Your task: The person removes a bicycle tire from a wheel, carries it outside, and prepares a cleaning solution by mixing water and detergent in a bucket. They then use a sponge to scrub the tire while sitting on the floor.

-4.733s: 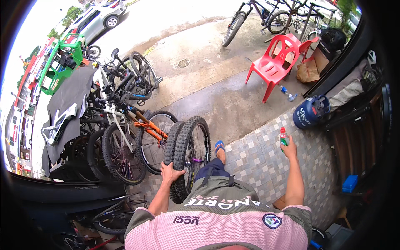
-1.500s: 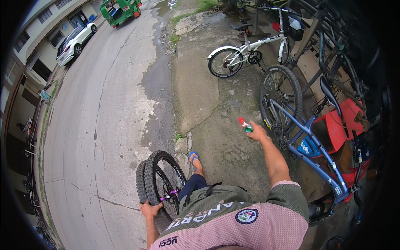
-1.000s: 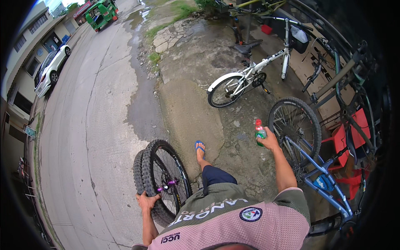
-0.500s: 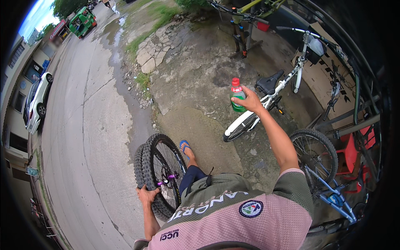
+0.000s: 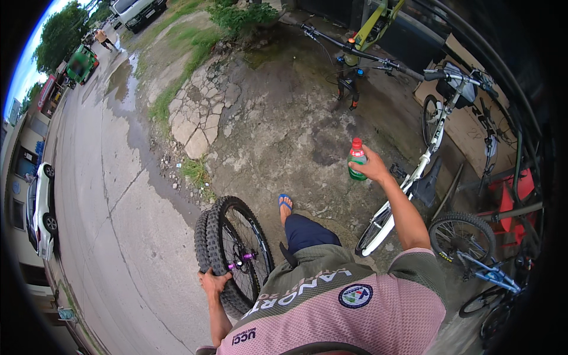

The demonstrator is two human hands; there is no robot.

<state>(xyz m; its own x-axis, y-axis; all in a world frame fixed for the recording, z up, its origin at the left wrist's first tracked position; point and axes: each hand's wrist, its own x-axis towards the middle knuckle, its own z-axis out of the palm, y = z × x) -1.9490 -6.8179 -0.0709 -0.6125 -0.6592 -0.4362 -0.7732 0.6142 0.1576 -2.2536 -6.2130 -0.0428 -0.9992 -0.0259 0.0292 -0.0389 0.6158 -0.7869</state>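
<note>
By the right hand (image 5: 371, 166) a bottle (image 5: 356, 154) of green liquid is gripped, its red cap pointed away from the body; it is held out over the cracked concrete pavement (image 5: 278, 136). By the left hand (image 5: 214, 283) a pair of wheels (image 5: 220, 236) is clasped at the knobby tyres, at the body's left side; whether the wheels touch the ground cannot be told. Between the hands a blue sandal (image 5: 284, 197) is worn on one foot. A white bicycle (image 5: 422, 160) is partly hidden by the right forearm, and beyond it a blue bicycle (image 5: 491, 274) and a red chair (image 5: 506, 207) are seen. On the left, the road (image 5: 100, 177) is bordered by a white car (image 5: 42, 210).
</note>
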